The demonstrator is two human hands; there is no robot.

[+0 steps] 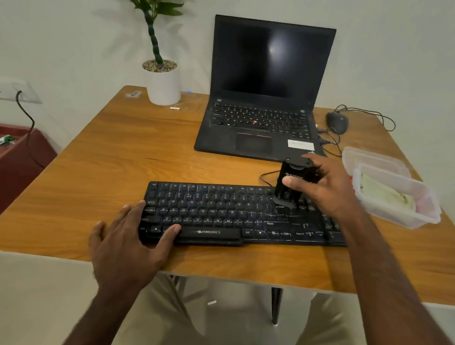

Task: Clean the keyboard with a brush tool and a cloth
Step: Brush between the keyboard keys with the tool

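Observation:
A black keyboard (224, 216) lies across the near part of the wooden table (111, 159). My left hand (128, 240) rests flat on its left end, fingers straight, thumb on the front edge by the space bar. My right hand (322, 186) grips a black brush tool (290, 186) upright, its bristle end down on the keys at the keyboard's right side. A pale cloth (383, 192) lies inside a clear plastic box (426, 216) to the right of the keyboard.
An open black laptop (263, 93) stands behind the keyboard, with a wired mouse (337, 122) and cables at its right. A potted plant (162, 82) stands at the back. The box's lid (369, 158) lies behind the box. A dark red shelf (8, 167) stands left of the table.

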